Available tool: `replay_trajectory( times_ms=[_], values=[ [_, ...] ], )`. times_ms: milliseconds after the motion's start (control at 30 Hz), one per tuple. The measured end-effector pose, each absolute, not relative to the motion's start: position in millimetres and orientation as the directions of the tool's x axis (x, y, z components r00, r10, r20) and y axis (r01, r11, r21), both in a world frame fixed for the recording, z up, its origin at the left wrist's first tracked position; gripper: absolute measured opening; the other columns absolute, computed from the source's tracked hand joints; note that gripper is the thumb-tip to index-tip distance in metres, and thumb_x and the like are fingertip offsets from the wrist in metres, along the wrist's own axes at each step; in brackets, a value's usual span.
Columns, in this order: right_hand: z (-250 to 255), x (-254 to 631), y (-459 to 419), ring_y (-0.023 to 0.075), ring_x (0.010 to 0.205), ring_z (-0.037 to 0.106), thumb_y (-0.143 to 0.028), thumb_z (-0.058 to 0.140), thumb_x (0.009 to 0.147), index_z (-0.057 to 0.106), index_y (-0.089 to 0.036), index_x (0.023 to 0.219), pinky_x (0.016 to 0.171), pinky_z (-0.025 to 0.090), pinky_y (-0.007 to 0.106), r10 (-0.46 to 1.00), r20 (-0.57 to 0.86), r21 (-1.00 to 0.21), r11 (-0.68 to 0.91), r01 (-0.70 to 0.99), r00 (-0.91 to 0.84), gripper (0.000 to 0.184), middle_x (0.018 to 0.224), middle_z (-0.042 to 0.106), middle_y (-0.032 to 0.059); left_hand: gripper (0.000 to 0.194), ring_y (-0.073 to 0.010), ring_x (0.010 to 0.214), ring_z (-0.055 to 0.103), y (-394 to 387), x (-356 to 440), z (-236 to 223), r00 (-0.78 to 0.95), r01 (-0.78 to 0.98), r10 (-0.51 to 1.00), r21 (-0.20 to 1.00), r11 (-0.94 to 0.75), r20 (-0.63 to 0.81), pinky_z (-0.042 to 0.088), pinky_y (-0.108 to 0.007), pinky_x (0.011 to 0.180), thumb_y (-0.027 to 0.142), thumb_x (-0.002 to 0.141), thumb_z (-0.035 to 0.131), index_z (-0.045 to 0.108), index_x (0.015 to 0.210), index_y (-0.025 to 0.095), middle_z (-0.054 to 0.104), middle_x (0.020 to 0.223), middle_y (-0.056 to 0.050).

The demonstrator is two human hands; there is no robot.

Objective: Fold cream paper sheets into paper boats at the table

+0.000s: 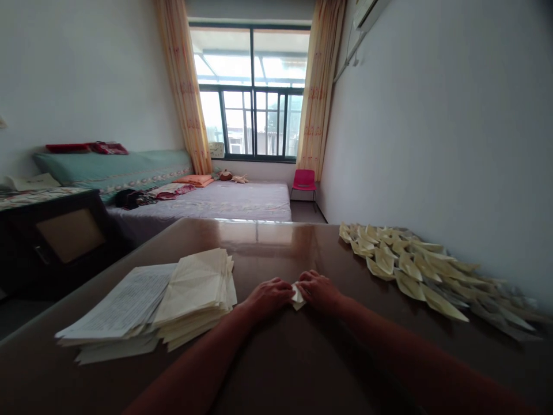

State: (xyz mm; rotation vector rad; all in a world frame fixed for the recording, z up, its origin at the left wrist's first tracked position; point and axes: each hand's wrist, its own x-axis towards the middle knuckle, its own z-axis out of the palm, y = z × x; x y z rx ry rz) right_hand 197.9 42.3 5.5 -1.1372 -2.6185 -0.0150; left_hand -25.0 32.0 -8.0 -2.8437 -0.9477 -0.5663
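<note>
A small folded piece of pale paper [298, 296] lies on the brown table between my two hands. My left hand [268, 298] grips its left side with the fingers curled. From the right, my right hand [318, 291] has its fingers bent over the other edge and pressed on it. Both hands rest low at the tabletop, and the fingers partly cover the paper. To the left sits a stack of creased cream paper sheets [196, 288], beside a stack of printed white sheets [123, 302].
Many folded paper boats [408, 268] stand in rows on the table's right side, along the wall. Beyond the glossy table [276, 248] are a bed [242, 199], a pink chair [305, 180] and a window. A dark cabinet [69, 236] stands at the left.
</note>
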Motion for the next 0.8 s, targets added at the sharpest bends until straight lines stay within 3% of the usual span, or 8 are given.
replay_trajectory(
  times_ms=[233, 567, 733, 800],
  values=[
    [-16.0, 207.2, 35.8, 0.0230, 0.110, 0.047, -0.034, 0.042, 0.094, 0.058, -0.033, 0.126, 0.091, 0.041, 0.038, 0.793, 0.273, -0.230, 0.603, 0.763, -0.544, 0.036, 0.124, 0.058, 0.0037, 0.026, -0.0144, 0.090, 0.056, 27.0, -17.8, -3.0, 0.729, 0.653, 0.605, -0.063, -0.754, 0.321, 0.047, -0.023, 0.075, 0.029, 0.097, 0.041, 0.066, 0.104, 0.023, 0.062, 0.099, -0.004],
    [-11.2, 218.2, 29.8, 0.0219, 0.108, 0.047, -0.034, 0.041, 0.094, 0.063, -0.030, 0.122, 0.094, 0.037, 0.038, 0.706, 0.295, -0.295, 0.708, 0.641, -0.644, 0.035, 0.120, 0.061, 0.0046, 0.020, -0.0157, 0.079, 0.053, 17.9, -7.0, 13.8, 0.787, 0.617, 0.590, -0.193, -0.763, 0.180, 0.042, -0.023, 0.061, 0.029, 0.093, 0.049, 0.065, 0.084, 0.020, 0.060, 0.083, -0.004],
    [3.2, 225.2, 16.1, 0.0194, 0.101, 0.052, -0.033, 0.042, 0.094, 0.066, -0.029, 0.114, 0.089, 0.040, 0.035, 0.628, 0.278, -0.318, 0.774, 0.547, -0.727, 0.031, 0.112, 0.063, 0.0041, 0.020, -0.0157, 0.083, 0.053, -5.4, -6.7, 6.9, 0.790, 0.613, 0.583, -0.208, -0.763, 0.191, 0.043, -0.023, 0.061, 0.026, 0.095, 0.043, 0.063, 0.091, 0.020, 0.059, 0.088, -0.005],
    [7.1, 225.4, 14.7, 0.0189, 0.099, 0.053, -0.033, 0.042, 0.095, 0.067, -0.029, 0.112, 0.090, 0.040, 0.034, 0.630, 0.276, -0.330, 0.772, 0.544, -0.727, 0.031, 0.109, 0.064, 0.0040, 0.022, -0.0156, 0.084, 0.054, -8.6, -8.3, 2.6, 0.764, 0.638, 0.592, -0.160, -0.754, 0.257, 0.044, -0.023, 0.063, 0.028, 0.096, 0.041, 0.062, 0.095, 0.022, 0.060, 0.090, -0.003]
  ],
)
